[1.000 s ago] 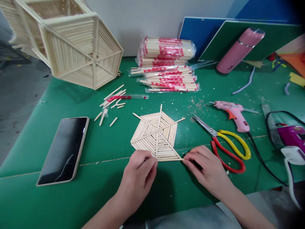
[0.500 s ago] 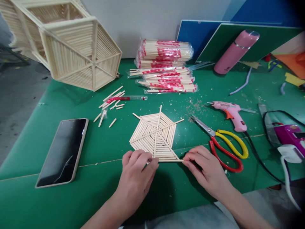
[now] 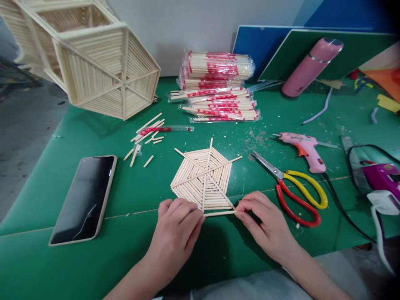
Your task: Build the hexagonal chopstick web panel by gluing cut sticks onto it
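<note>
A flat hexagonal web of wooden sticks (image 3: 200, 177) lies on the green table, its spokes sticking out past the rows. Along its near edge runs a single wooden stick (image 3: 219, 213), slightly apart from the last row. My left hand (image 3: 178, 227) pinches the stick's left end, with the fingertips partly hidden. At its other end, my right hand (image 3: 264, 221) grips it between thumb and forefinger, close to a spoke's tip. Right of the web lie scissors (image 3: 283, 179) with one red and one yellow handle, blades apart.
A pink glue gun (image 3: 308, 150) with a cord lies right, below a pink bottle (image 3: 312, 66). Wrapped chopsticks (image 3: 218, 87) are piled at the back. Cut stick pieces (image 3: 150, 129) and a phone (image 3: 83, 200) lie left. A large stick-built structure (image 3: 121, 75) stands back left.
The stick has moved slightly nearer to me, leaving a gap to the web's last row. My right hand has shifted a little left along it.
</note>
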{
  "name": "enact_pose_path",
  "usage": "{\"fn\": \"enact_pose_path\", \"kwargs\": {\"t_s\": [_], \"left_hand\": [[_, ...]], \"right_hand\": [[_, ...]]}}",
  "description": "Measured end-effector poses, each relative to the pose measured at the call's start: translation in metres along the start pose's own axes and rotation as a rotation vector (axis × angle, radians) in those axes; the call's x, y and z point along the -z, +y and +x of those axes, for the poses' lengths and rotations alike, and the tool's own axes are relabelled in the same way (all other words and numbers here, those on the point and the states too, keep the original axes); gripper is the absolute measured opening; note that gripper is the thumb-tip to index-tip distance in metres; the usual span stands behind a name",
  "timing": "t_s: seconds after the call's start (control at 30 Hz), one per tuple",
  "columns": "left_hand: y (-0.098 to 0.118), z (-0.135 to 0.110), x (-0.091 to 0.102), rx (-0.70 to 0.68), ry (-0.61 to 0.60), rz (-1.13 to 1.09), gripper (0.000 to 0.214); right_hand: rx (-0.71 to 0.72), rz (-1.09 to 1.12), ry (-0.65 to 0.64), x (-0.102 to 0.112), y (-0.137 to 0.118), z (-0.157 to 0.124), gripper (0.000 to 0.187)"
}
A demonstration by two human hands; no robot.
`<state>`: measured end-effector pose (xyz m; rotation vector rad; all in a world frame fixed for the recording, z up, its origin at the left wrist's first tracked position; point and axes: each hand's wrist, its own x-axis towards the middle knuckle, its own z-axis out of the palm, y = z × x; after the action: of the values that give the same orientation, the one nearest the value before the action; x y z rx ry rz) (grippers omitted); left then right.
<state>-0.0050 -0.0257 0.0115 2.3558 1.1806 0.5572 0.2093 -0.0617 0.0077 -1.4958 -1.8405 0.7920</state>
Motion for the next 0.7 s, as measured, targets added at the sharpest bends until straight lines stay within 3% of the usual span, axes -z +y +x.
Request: {"fn": "enact_pose_path", "kwargs": {"t_s": [0.17, 0.3, 0.7], "left_hand": [[-0.011, -0.005, 0.005, -0.071, -0.003, 0.041, 0.020], [-0.017, -0.004, 0.008, -0.082, -0.047, 0.048, 0.023], [-0.004, -0.002, 0.000, -0.068, -0.121, 0.077, 0.021]], "right_hand": [[-0.011, -0.072, 0.067, -0.003, 0.006, -0.007, 0.012], [0.007, -0.232, 0.047, -0.007, 0.011, -0.007, 0.015], [0.041, -0.235, 0.040, -0.004, 0.010, -0.005, 0.013]]}}
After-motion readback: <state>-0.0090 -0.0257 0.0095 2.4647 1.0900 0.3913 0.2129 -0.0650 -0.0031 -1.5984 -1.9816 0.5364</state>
